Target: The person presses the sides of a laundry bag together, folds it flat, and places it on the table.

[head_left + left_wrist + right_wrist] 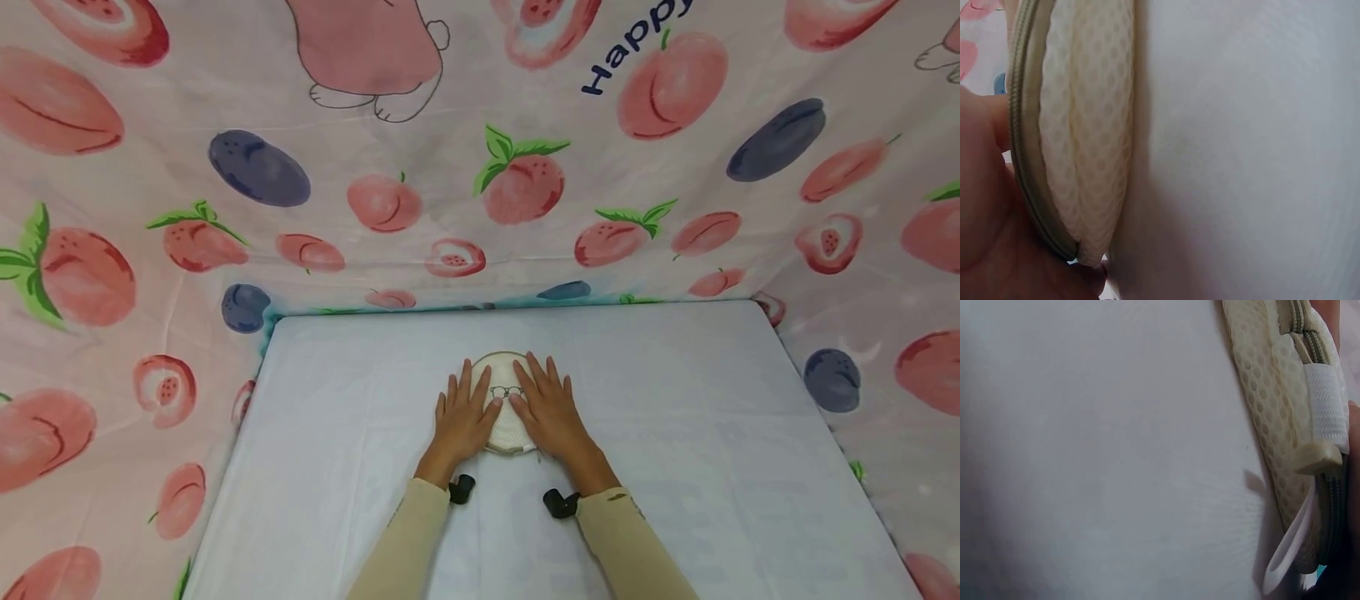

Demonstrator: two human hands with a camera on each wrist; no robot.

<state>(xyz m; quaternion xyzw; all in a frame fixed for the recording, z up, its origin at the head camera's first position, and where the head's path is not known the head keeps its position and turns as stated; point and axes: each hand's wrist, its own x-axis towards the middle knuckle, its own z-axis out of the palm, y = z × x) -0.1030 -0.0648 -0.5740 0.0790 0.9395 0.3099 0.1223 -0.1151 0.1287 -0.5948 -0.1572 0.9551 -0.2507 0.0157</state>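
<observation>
A round cream mesh zip bag [510, 432] lies flat on the white table, with a small dark line drawing like a pair of glasses on its top. My left hand [462, 417] rests on its left side and my right hand [553, 412] on its right, fingers straight and spread, thumbs close together over the middle. Along the bag's edge in the left wrist view runs an olive zipper [1017, 125], apparently closed there. The right wrist view shows a beige zipper pull [1319, 457] beside a white elastic band [1327, 403], with a white loop [1288, 550] hanging below. Both hands hide parts of the bag.
The white table surface [675, 400] stretches out on all sides of the bag. Behind it and at both sides hangs a pink fruit-print cloth [450, 150]. A black wrist device [462, 489] sits at the left cuff, another [560, 503] at the right.
</observation>
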